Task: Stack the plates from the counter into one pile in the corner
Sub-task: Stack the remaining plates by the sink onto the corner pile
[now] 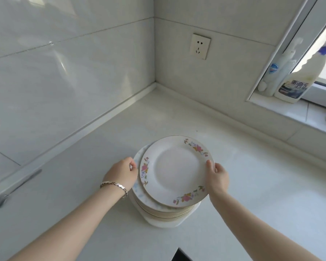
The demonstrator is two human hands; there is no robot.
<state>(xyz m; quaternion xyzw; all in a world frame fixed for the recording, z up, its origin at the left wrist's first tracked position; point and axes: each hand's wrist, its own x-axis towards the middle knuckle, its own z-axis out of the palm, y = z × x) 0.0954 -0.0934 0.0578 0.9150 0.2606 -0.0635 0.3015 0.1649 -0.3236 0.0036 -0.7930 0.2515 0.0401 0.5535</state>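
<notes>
Status: plates are in one pile (164, 210), but it sits mid-counter toward the front edge, well apart from the back corner (155, 89). So stacking looks done or nearly done; the move into the corner is still left.

Top plate (175, 170), floral rim, lies offset to the right on the pile and isn't centred.

Right hand (217, 176) grasps the top plate's right rim, thumb on top, fingers underneath out of sight. Left hand (120, 174) has its fingers curled on the pile's left rim, at the plate just below the top one. Looks like a steadying hold; can't tell how firm.

No other loose plates show on the counter (252, 185), but the near and right parts are cut off, so can't rule more out.

Hard to read:
- plate count, since the lower rims blur together
- the pile's base, a thicker white piece, may be a plate or something else
- blurred metal bar (15, 187) at the left edge, handle or utensil
- dark shape (181, 255) at the bottom edge, cropped
</notes>
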